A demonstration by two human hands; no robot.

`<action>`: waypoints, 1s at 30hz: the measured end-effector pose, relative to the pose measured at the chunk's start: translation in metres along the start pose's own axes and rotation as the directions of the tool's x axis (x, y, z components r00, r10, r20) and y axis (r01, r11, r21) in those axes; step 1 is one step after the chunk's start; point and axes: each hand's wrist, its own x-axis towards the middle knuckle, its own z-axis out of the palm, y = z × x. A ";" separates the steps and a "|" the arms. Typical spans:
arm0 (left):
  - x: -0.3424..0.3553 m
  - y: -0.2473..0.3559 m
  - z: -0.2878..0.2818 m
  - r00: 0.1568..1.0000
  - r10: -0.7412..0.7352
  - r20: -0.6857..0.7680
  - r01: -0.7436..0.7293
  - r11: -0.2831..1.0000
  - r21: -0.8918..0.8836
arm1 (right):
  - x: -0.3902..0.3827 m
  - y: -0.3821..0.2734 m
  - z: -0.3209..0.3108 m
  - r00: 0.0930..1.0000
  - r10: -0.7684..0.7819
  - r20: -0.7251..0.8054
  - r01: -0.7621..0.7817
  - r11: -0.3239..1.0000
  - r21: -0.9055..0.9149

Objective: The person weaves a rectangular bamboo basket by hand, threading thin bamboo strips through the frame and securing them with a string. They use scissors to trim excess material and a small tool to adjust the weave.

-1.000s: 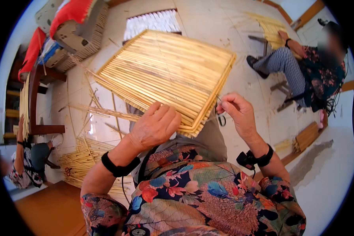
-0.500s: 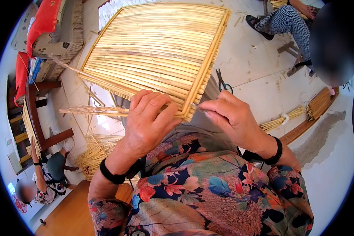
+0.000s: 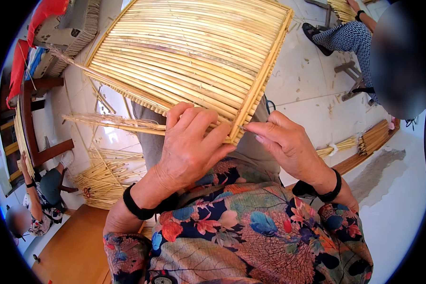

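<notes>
A panel of yellow reed stalks (image 3: 189, 57), laid side by side with double-reed edging, rests over my lap. My left hand (image 3: 189, 144) is closed over its near edge by the corner, fingers on top. One reed stalk with a feathery brown tip (image 3: 113, 121) runs out leftward from under that hand. Another feathery-tipped stalk (image 3: 109, 81) lies along the panel's near left edge. At the near right corner my right hand (image 3: 285, 146) pinches something thin and small against the edging; its kind is too small to tell. Scissors (image 3: 270, 105) lie partly hidden beyond the panel's right edge.
Loose reeds (image 3: 110, 177) are heaped on the floor at left, near a wooden table (image 3: 78, 248). Reed bundles (image 3: 374, 137) lie at right. One person (image 3: 345, 40) sits at upper right, another (image 3: 40, 194) at lower left. A small wooden stool (image 3: 349, 78) stands at right.
The panel and both hands have shifted slightly right in view, and the panel's edge now covers most of the scissors. Both hands keep their hold at the corner.
</notes>
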 end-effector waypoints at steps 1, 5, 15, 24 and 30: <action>-0.001 -0.001 0.001 1.000 -0.003 -0.020 0.003 1.000 -0.010 | 0.000 0.000 -0.001 1.000 0.013 0.016 -0.013 1.000 0.007; -0.003 -0.003 0.005 0.998 -0.007 -0.070 0.005 1.000 -0.027 | 0.000 0.002 -0.002 0.999 0.005 0.044 -0.007 1.000 0.028; -0.003 -0.003 0.003 0.995 -0.019 -0.094 0.014 0.999 -0.051 | 0.006 -0.005 -0.008 0.996 0.008 0.088 -0.008 1.000 0.008; -0.002 -0.004 0.003 0.997 -0.015 -0.072 0.013 0.999 -0.038 | 0.004 -0.009 -0.006 0.998 0.026 0.059 -0.025 1.000 -0.012; -0.006 -0.004 0.012 0.994 -0.002 -0.110 -0.001 1.000 -0.028 | 0.003 -0.011 -0.003 0.999 0.033 0.018 -0.033 0.999 -0.018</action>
